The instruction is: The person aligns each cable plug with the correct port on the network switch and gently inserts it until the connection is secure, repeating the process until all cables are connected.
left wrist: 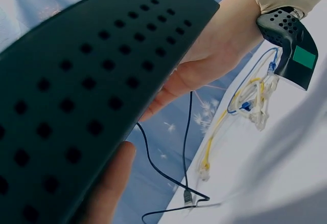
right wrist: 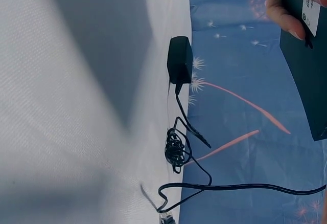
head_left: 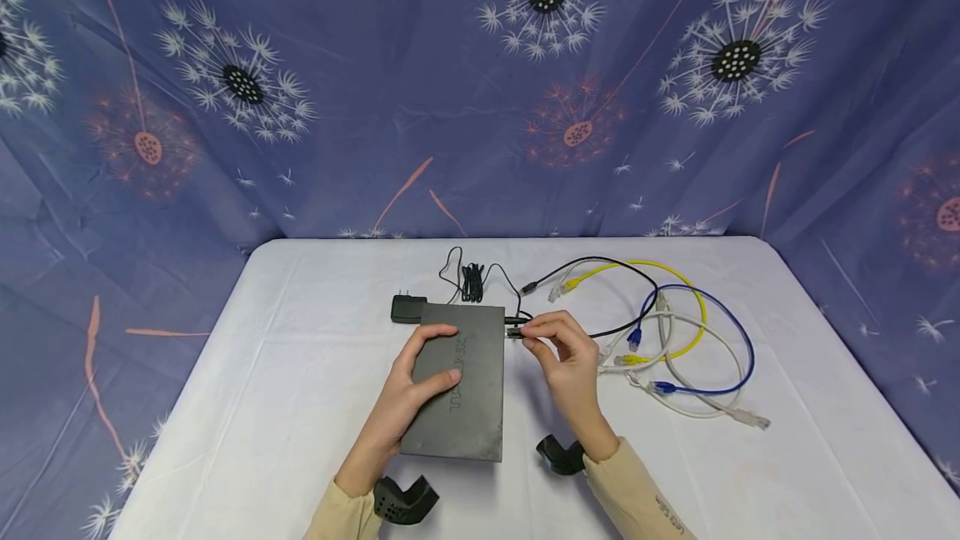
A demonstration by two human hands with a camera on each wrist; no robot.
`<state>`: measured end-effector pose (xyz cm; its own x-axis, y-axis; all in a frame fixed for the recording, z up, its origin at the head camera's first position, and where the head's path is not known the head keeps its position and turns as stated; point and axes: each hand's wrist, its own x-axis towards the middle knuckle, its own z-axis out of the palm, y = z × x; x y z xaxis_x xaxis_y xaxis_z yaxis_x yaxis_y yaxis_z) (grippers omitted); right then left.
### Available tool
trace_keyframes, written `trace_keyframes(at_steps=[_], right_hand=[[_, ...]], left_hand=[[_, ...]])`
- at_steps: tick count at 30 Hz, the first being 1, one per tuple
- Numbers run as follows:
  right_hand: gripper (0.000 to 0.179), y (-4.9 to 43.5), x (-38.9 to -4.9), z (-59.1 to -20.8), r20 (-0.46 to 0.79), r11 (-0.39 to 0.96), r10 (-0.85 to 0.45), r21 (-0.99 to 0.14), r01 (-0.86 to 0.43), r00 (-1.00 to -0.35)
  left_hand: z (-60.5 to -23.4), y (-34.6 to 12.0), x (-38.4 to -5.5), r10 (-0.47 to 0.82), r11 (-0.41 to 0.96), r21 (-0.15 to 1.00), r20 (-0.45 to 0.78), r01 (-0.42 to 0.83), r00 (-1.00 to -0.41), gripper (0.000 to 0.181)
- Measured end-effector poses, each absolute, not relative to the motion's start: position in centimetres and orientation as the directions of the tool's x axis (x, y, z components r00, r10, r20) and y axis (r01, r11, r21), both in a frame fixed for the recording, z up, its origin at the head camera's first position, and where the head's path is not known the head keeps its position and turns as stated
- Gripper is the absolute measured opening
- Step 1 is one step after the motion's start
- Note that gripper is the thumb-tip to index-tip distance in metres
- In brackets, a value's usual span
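Head view: gripping the box over the bench, lengthwise away from the body, with left hand; pinching a plug at its right edge with right hand. Left wrist: hiding the plug. Right wrist: curling left fingers beneath.

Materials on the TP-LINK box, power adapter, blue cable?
TP-LINK box: matte dark grey; painted metal or plastic, its dull surface leaves it open.
Power adapter: probably hard plastic, going by its smooth black shell.
Blue cable: likely flexible plastic jacket, smooth, given the even colour and round bend.
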<state>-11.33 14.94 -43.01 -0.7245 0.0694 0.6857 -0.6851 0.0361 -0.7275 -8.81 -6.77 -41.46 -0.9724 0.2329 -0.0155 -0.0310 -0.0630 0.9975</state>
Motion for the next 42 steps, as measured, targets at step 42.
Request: trace_keyframes(at_steps=[42], right_hand=[[0.024, 14.5, -11.8, -42.6, 0.733, 0.035, 0.108, -0.678, -0.734, -0.672]], left_hand=[[-40.4, -6.1, -8.8, 0.305, -0.113, 0.991, -0.035, -0.072, -0.952, 0.047]])
